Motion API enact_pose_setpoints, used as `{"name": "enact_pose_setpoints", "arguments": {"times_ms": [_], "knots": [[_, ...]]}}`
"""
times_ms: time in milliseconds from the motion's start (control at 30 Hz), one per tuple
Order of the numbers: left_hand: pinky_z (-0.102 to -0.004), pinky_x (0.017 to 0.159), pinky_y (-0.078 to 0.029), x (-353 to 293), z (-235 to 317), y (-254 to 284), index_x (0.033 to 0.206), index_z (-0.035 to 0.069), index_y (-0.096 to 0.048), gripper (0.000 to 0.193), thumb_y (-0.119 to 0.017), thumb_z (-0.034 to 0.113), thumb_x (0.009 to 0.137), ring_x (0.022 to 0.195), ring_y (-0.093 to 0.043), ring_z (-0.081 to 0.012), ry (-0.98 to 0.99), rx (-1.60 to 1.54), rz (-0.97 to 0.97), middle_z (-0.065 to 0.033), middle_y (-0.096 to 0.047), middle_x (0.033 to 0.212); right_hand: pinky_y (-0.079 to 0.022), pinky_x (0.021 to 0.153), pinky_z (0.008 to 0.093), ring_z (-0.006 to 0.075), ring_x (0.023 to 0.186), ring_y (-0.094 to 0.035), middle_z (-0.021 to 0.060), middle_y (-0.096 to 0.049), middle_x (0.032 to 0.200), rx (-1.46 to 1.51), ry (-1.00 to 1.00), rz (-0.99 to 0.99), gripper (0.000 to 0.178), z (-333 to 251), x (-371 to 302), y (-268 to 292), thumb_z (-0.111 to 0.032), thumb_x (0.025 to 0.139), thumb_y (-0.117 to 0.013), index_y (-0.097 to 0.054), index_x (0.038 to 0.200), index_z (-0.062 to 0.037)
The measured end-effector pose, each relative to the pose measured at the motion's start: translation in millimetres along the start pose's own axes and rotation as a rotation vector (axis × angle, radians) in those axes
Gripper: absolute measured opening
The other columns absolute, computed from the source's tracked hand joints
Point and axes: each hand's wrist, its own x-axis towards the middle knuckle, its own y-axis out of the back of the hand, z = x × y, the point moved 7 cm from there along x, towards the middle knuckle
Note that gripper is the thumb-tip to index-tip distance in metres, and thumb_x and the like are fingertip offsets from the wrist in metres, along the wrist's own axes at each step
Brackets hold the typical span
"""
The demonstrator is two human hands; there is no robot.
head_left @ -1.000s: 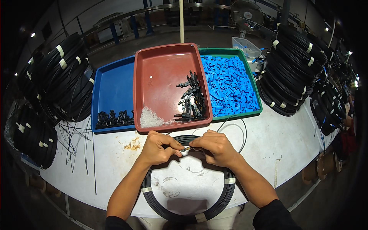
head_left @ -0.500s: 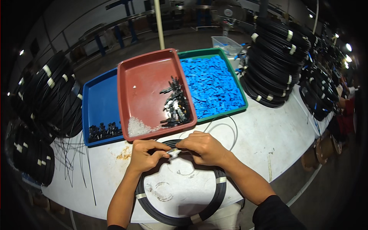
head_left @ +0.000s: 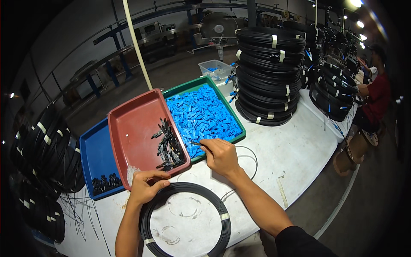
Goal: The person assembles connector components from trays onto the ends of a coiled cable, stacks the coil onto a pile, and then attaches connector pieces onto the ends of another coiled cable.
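R hand point(head_left: 222, 156) at near edge of green tray point(head_left: 230, 107), fingertips bunched low over blue pieces point(head_left: 201, 111); a thin dark item shows at the tips, but whether it is pinched, & what it is, cannot be told. L hand point(head_left: 144, 187), left of & nearer the wearer than the R grip, is slack: thumb & forefinger parted, nothing seen betw. them, forefinger by near rim of red tray point(head_left: 135, 132).

Black cable coil point(head_left: 188, 187) lies below-left of the R grip, flat on white table point(head_left: 269, 171), its upper-left side beside/under L hand; pale tape bands point(head_left: 225, 216) wrap it. Loose black strand point(head_left: 256, 160) loops out just right of R hand, curving back twd. coil.

Immed. left of R grip: red tray w/ black parts point(head_left: 169, 147) along right side & clear bits point(head_left: 132, 173) in near-left corner, partly behind L hand. Farther left: blue tray point(head_left: 100, 150) w/ small black pcs. point(head_left: 107, 183), then more coils point(head_left: 47, 150).

Beyond R grip, up & right: tall coil stack point(head_left: 269, 81); clear bin point(head_left: 214, 70) adj. to it; fan point(head_left: 218, 30) behind. Far right: seated person point(head_left: 379, 94), red top.
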Motion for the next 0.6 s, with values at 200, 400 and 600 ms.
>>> {"name": "enact_pose_setpoints", "arguments": {"times_ms": [200,400,600], "knots": [[-0.0369,0.069,-0.054,90,38,-7,0.094,0.006,-0.08,0.017,-0.082,0.015,0.08,0.074,-0.071,-0.0259,-0.277,0.413,-0.043,-0.0128,-0.077,0.089,-0.054,0.066,0.0403,0.0323,0.072,-0.069,0.0151,-0.072,0.084,-0.025,-0.064,0.071,0.012,24,-4,-5,-0.001,0.083,-0.072,-0.071,0.094,0.0003],[-0.0435,0.076,-0.051,165,43,-39,0.099,0.01,-0.077,0.021,-0.079,0.016,0.078,0.084,-0.066,-0.03,-0.532,0.723,-0.121,-0.0106,-0.073,0.086,-0.053,0.065,0.0395,0.0316,0.071,-0.068,0.0142,-0.072,0.084,-0.072,-0.08,0.054,0.011,34,-4,-8,-0.002,0.084,-0.071,-0.07,0.095,0.0011],[-0.0441,0.076,-0.054,218,30,-61,0.101,0.01,-0.077,0.021,-0.077,0.018,0.081,0.088,-0.066,-0.031,-0.497,0.719,-0.064,-0.0115,-0.074,0.081,-0.05,0.062,0.039,0.0284,0.068,-0.065,0.0124,-0.07,0.08,-0.113,-0.072,0.052,0.011,39,-4,-6,-0.005,0.086,-0.068,-0.069,0.095,0.0003]]}}
